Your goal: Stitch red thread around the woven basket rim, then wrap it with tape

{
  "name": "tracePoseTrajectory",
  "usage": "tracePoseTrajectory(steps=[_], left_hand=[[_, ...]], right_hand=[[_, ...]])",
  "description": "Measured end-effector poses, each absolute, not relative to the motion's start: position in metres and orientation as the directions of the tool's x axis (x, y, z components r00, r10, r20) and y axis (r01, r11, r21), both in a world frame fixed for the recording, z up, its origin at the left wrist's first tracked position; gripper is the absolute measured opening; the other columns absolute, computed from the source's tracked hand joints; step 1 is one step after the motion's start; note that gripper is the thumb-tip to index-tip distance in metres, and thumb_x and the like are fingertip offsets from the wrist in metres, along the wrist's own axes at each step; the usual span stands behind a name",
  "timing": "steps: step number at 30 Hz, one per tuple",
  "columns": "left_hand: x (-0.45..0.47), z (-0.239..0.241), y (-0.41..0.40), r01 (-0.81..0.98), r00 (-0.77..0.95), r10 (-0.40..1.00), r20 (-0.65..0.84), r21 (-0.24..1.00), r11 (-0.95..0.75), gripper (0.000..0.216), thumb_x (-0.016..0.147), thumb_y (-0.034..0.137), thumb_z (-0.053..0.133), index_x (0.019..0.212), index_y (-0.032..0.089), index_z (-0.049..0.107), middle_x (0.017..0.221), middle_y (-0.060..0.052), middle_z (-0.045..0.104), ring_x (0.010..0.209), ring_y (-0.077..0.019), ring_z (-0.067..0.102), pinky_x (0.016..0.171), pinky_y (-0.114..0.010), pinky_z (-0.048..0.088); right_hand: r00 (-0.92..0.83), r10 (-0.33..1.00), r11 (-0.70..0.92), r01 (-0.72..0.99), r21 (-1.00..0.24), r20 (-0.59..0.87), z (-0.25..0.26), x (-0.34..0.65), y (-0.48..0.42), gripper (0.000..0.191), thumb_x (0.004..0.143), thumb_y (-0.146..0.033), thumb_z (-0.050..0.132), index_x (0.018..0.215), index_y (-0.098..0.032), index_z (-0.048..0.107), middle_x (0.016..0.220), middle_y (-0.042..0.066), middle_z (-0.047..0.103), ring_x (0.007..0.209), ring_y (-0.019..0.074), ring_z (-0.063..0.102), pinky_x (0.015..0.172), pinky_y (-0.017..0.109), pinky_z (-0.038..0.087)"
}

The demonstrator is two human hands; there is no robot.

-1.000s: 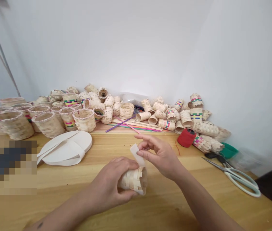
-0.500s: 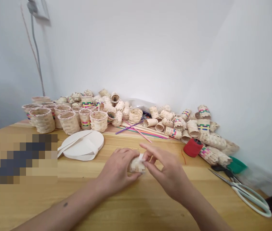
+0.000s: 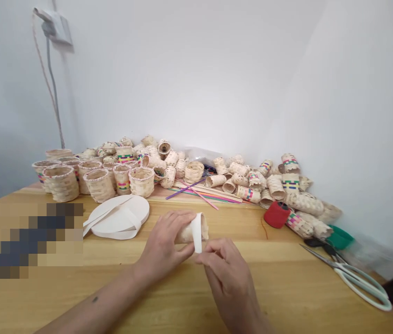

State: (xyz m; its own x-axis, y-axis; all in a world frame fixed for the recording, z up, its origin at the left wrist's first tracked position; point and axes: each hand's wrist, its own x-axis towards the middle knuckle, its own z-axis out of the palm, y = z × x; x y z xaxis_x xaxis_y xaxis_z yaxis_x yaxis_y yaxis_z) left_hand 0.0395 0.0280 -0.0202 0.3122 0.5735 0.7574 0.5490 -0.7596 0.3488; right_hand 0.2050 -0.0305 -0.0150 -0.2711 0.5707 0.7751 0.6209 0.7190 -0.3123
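My left hand [image 3: 163, 246] is wrapped round a small woven bamboo basket [image 3: 185, 234], tipped on its side with its open end to the right. Round the rim of that end runs a flat white strip [image 3: 197, 235], its lower part hanging straight down the near side. Just below, my right hand [image 3: 229, 273] is closed in a pinch at the strip's lower end, its fingertips partly hidden. To the left of my hands lies a flat coil of white tape [image 3: 116, 215] with a loose length across it.
Several finished baskets [image 3: 142, 183] stand at the back left, with a heap of unrimmed ones [image 3: 240, 180] along the wall. Coloured strips [image 3: 199, 195] lie before them. At right are a red thread spool [image 3: 277, 215], a green spool [image 3: 339, 237] and scissors [image 3: 361, 283] on the wooden table [image 3: 168, 301].
My right hand has moved down from the basket's rim to below it. The basket has turned, showing more of its open end and the white strip. The view has tilted up slightly.
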Motion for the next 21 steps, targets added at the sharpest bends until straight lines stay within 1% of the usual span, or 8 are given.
tracePoseTrajectory(steps=[3,5,8,10,12,16,19,21], left_hand=[[0.039,-0.019,0.027,0.508,0.293,0.591,0.752,0.401,-0.762,0.050,0.072,0.012,0.061,0.120,0.020,0.050,0.120,-0.008,0.061,0.113,-0.0243,0.054,0.096,-0.040,0.044],[0.038,-0.018,0.026,0.481,0.284,0.617,0.734,0.448,-0.754,0.047,0.073,0.013,0.060,0.119,0.020,0.050,0.121,-0.008,0.060,0.114,-0.0240,0.054,0.097,-0.040,0.044],[0.037,-0.018,0.026,0.450,0.268,0.664,0.698,0.519,-0.727,0.043,0.075,0.020,0.062,0.117,0.020,0.052,0.119,-0.009,0.061,0.112,-0.0251,0.056,0.095,-0.041,0.046],[0.035,-0.020,0.026,0.425,0.253,0.695,0.673,0.568,-0.705,0.045,0.074,0.025,0.066,0.117,0.021,0.053,0.118,-0.009,0.061,0.110,-0.0261,0.058,0.093,-0.042,0.048],[0.034,-0.022,0.028,0.399,0.236,0.714,0.660,0.604,-0.690,0.047,0.072,0.025,0.068,0.117,0.021,0.054,0.118,-0.009,0.061,0.110,-0.0265,0.058,0.093,-0.041,0.048],[0.033,-0.027,0.031,0.368,0.225,0.705,0.673,0.611,-0.701,0.046,0.073,0.021,0.065,0.117,0.021,0.053,0.121,-0.010,0.059,0.113,-0.0261,0.056,0.096,-0.041,0.046],[0.032,-0.027,0.032,0.373,0.229,0.688,0.689,0.591,-0.715,0.045,0.075,0.025,0.066,0.118,0.021,0.052,0.121,-0.011,0.058,0.113,-0.0266,0.056,0.096,-0.043,0.046],[0.033,-0.025,0.032,0.400,0.233,0.667,0.707,0.556,-0.729,0.046,0.075,0.026,0.067,0.118,0.021,0.051,0.121,-0.012,0.058,0.112,-0.0267,0.056,0.095,-0.043,0.046]], right_hand=[[-0.231,0.632,0.706,0.566,-0.426,0.739,-0.013,0.207,-0.037,0.028,0.086,-0.004,0.044,0.092,-0.021,0.066,0.085,0.004,0.059,0.076,0.0137,0.056,0.063,0.023,0.046],[-0.225,0.666,0.705,0.500,-0.503,0.711,-0.009,0.205,-0.041,0.029,0.086,-0.003,0.043,0.094,-0.021,0.066,0.089,0.005,0.061,0.081,0.0142,0.059,0.069,0.024,0.048],[-0.221,0.690,0.704,0.423,-0.570,0.689,-0.003,0.197,-0.046,0.032,0.085,-0.003,0.044,0.101,-0.021,0.065,0.095,0.005,0.063,0.090,0.0147,0.059,0.078,0.025,0.049],[-0.219,0.717,0.686,0.395,-0.612,0.662,0.000,0.190,-0.048,0.030,0.086,-0.005,0.048,0.103,-0.021,0.065,0.097,0.005,0.063,0.092,0.0145,0.059,0.081,0.025,0.049],[-0.188,0.742,0.658,0.387,-0.646,0.643,0.003,0.184,-0.049,0.022,0.087,-0.010,0.052,0.100,-0.021,0.067,0.094,0.004,0.064,0.090,0.0146,0.060,0.080,0.025,0.049],[-0.058,0.736,0.635,0.404,-0.659,0.674,0.005,0.176,-0.048,0.013,0.089,-0.014,0.055,0.088,-0.020,0.067,0.086,0.003,0.065,0.082,0.0148,0.060,0.074,0.025,0.048],[-0.018,0.742,0.622,0.393,-0.677,0.671,0.008,0.174,-0.048,0.010,0.086,-0.014,0.058,0.085,-0.020,0.066,0.084,0.002,0.066,0.080,0.0144,0.061,0.072,0.024,0.047],[0.002,0.765,0.596,0.378,-0.709,0.644,0.011,0.175,-0.048,0.009,0.084,-0.014,0.060,0.082,-0.020,0.066,0.081,0.001,0.066,0.076,0.0138,0.061,0.069,0.023,0.046]])
